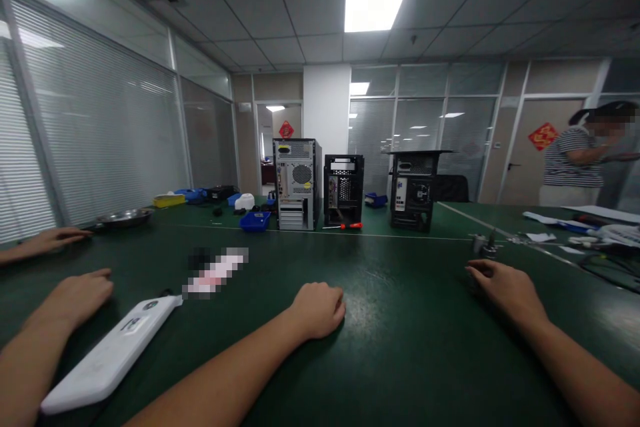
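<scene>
While your left hand [317,310] rests fisted, empty, at 6 o'clock on dark green table [400,360], seemingly idle, right hand [505,290], half-curled and empty, waits beside small grey metal part [483,245] at 3 o'clock.

a green table [400,320] bears three computer cases [296,183], a white device [107,357] and a metal dish [125,217].

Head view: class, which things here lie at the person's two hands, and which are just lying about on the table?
At the hands:
- left hand, fisted on the green table
- right hand, beside small metal parts

Lying about:
- white device
- computer cases
- red screwdriver
- blue bin
- metal dish
</scene>
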The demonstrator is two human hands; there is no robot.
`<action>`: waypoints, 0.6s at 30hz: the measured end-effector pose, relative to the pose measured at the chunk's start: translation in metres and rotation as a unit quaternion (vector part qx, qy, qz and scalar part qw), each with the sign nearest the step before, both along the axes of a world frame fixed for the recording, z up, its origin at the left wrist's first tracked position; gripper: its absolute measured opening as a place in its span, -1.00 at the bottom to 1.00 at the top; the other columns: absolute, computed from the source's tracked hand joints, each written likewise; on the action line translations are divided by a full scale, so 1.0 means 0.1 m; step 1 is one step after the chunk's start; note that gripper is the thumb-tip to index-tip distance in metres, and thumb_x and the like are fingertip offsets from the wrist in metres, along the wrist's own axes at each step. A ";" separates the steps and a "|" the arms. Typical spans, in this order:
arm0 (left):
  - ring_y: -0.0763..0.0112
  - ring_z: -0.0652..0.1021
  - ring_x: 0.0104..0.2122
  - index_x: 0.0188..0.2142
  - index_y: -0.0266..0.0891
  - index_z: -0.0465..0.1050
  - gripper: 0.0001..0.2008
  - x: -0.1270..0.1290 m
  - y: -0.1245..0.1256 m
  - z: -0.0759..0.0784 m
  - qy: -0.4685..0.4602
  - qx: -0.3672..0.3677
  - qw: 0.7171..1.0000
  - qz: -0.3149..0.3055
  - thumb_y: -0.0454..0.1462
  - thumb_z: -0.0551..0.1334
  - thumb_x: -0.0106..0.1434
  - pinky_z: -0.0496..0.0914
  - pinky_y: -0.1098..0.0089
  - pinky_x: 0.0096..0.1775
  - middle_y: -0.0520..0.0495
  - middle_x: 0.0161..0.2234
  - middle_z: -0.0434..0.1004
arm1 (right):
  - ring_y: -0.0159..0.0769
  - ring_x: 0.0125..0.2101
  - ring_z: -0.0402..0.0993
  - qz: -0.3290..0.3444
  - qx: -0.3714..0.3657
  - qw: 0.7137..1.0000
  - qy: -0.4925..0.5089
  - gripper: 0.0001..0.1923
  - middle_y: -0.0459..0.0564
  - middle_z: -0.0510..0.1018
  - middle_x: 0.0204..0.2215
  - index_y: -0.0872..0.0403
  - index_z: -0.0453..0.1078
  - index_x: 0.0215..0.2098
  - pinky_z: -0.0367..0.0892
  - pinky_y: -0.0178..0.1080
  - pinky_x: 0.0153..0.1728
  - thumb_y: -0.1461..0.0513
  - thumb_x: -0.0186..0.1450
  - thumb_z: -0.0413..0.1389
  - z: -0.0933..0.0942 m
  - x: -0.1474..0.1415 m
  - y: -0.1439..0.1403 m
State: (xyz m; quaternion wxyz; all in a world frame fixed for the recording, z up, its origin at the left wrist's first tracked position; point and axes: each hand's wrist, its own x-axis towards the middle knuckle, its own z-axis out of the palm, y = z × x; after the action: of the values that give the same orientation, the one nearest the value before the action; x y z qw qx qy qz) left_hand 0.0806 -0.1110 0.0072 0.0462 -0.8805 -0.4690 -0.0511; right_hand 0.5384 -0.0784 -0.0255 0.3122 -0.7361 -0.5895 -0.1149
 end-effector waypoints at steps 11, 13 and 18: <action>0.08 0.60 -0.31 -0.25 -0.20 0.51 -0.62 -0.01 0.02 -0.01 0.001 0.010 1.000 0.007 -0.09 -0.02 0.33 0.47 0.15 -0.26 -0.22 -0.29 0.59 | 0.00 -0.29 0.57 0.018 0.006 0.999 -0.029 -0.50 0.09 0.65 -0.24 0.03 0.55 -0.06 0.40 -0.07 -0.31 -0.07 0.28 -0.01 -0.04 0.01 0.04; 0.07 0.61 -0.31 -0.25 -0.20 0.52 -0.62 -0.01 0.03 -0.01 0.000 0.014 1.000 0.007 -0.10 -0.02 0.32 0.48 0.13 -0.26 -0.23 -0.30 0.60 | -0.01 -0.27 0.57 0.019 0.020 0.999 -0.038 -0.51 0.08 0.64 -0.21 0.03 0.55 -0.06 0.41 -0.07 -0.29 -0.07 0.26 0.01 -0.06 0.01 0.05; 0.09 0.60 -0.30 -0.27 -0.20 0.53 -0.62 -0.02 0.04 -0.01 0.002 0.008 1.000 0.000 -0.09 -0.02 0.31 0.48 0.13 -0.26 -0.23 -0.30 0.60 | -0.01 -0.26 0.56 0.023 0.010 0.999 -0.043 -0.49 0.10 0.64 -0.19 0.03 0.54 -0.05 0.41 -0.08 -0.30 -0.06 0.29 -0.05 -0.02 -0.07 0.02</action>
State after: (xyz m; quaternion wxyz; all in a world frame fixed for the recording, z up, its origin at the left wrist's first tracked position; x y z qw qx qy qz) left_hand 0.0788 -0.1066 0.0067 0.0542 -0.8802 -0.4684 -0.0535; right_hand 0.5315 -0.0759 -0.0274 0.2961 -0.7138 -0.6178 -0.1452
